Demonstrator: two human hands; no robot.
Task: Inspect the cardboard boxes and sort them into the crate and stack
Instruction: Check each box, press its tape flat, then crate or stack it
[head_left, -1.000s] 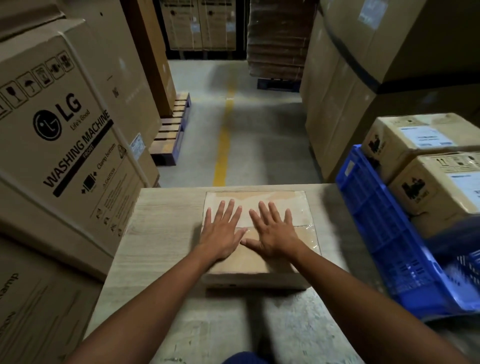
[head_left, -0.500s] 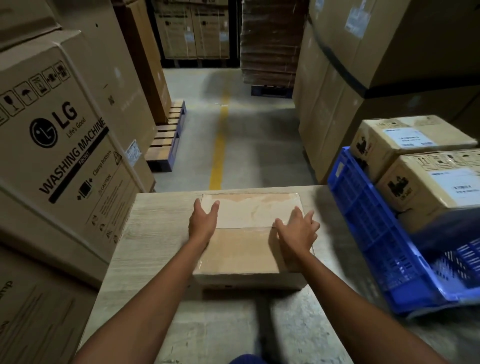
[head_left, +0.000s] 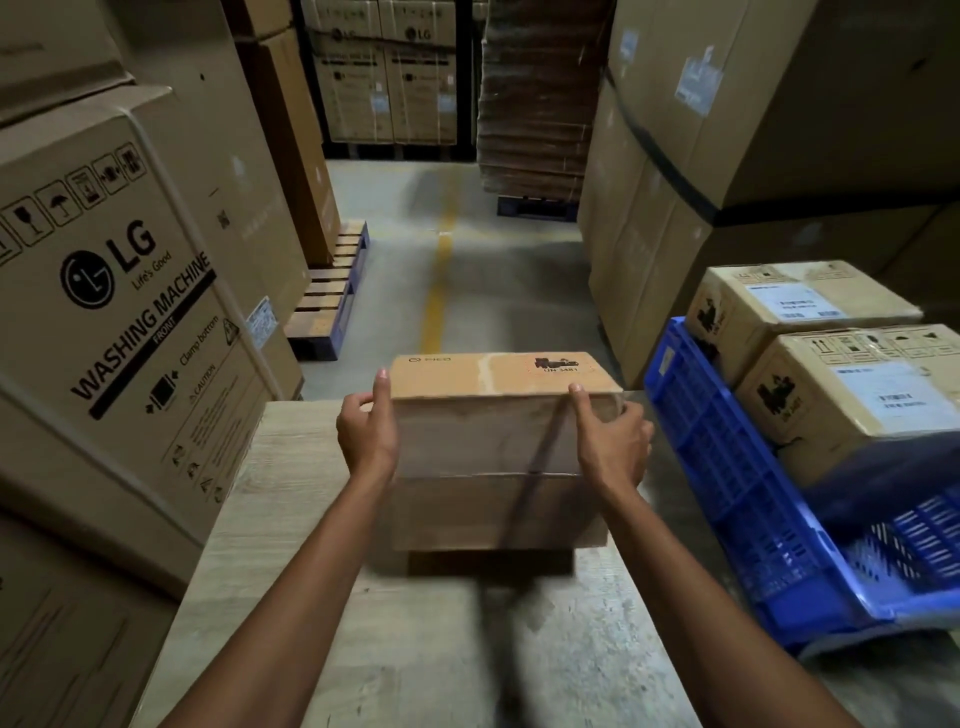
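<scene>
A brown cardboard box (head_left: 493, 457) is tipped up toward me over the wooden table (head_left: 291, 493), its far side with a black mark now facing up. My left hand (head_left: 366, 431) grips its left edge, thumb over the top corner. My right hand (head_left: 613, 441) grips its right edge, fingers wrapped round the side. A blue plastic crate (head_left: 727, 467) stands tilted at the right. Two labelled cardboard boxes (head_left: 800, 306) (head_left: 857, 389) sit in or behind it; I cannot tell which.
Large washing machine cartons (head_left: 119, 312) wall the left side, right against the table. Tall cartons (head_left: 727, 156) rise at the right behind the crate. Ahead lies a concrete aisle with a yellow line (head_left: 436, 301), a wooden pallet (head_left: 332, 291) and a stack of flat cardboard (head_left: 535, 104).
My hands went from lying flat on the box's top to gripping its left and right edges. The box has since been raised and tipped toward me.
</scene>
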